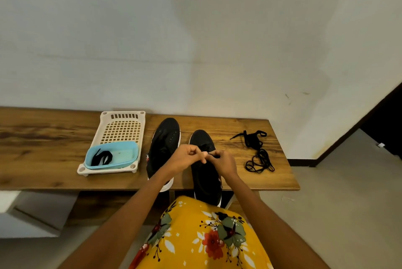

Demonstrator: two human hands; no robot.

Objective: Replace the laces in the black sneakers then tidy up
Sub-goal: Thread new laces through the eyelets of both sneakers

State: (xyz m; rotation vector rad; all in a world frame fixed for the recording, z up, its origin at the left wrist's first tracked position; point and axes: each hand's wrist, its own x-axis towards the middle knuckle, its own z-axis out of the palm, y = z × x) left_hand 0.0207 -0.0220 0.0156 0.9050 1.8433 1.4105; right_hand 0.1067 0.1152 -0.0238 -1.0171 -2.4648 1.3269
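Wooden table (239,126) holds two black sneakers (165,144); both hands' fingers (203,157) pinch a black lace (210,154) over the right one.

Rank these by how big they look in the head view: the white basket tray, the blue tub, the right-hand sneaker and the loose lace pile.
1. white basket tray
2. right-hand sneaker, though it lies nearer the camera and hands cover part of it, so its lead over the tub is unsure
3. blue tub
4. loose lace pile
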